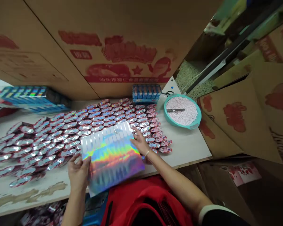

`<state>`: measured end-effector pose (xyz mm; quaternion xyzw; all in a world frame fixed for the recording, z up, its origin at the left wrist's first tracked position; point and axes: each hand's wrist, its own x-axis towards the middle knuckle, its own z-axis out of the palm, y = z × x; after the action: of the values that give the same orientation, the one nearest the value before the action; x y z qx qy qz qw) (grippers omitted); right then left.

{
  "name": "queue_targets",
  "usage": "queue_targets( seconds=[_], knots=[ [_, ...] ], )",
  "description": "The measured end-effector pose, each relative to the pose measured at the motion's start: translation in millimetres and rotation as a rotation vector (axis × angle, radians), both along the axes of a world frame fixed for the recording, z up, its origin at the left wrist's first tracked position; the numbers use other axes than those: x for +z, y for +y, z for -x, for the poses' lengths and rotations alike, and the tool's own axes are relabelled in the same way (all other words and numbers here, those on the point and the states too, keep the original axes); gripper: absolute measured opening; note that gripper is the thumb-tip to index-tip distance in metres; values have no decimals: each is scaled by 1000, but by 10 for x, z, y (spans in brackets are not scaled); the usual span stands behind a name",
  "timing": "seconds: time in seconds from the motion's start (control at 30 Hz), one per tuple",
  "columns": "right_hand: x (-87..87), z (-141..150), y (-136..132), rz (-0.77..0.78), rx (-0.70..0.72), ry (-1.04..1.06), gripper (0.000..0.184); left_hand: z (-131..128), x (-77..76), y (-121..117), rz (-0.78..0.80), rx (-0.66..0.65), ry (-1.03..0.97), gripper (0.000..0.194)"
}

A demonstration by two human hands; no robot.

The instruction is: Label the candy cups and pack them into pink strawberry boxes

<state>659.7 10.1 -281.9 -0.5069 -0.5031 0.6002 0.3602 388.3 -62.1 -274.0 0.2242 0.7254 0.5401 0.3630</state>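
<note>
Red garment (132, 196) closest, below the shiny sheet (114, 160); behind that sheet, a carton (122, 18) towers and silvery packets (97, 128) crowd the surface (186, 144); right of it, a teal bowl (195, 124); left hand (78, 172) and right hand (141, 142) flank it, fingers gripping its edges!

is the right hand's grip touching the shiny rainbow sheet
Touching: the head view shows the right hand's grip on the right edge of the shiny rainbow sheet, with the thumb lying over its surface.
</note>
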Motion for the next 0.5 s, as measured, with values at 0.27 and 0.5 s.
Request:
queue_targets(
  seconds=[0.27,0.5],
  knots=[
    [368,-908,-329,-26,65,45,64,-596,1009,-108,-110,-142,-37,47],
    [1111,-592,-100,-851,266,-524,92,-1329,1470,15,-207,-462,-68,41]
  ],
)
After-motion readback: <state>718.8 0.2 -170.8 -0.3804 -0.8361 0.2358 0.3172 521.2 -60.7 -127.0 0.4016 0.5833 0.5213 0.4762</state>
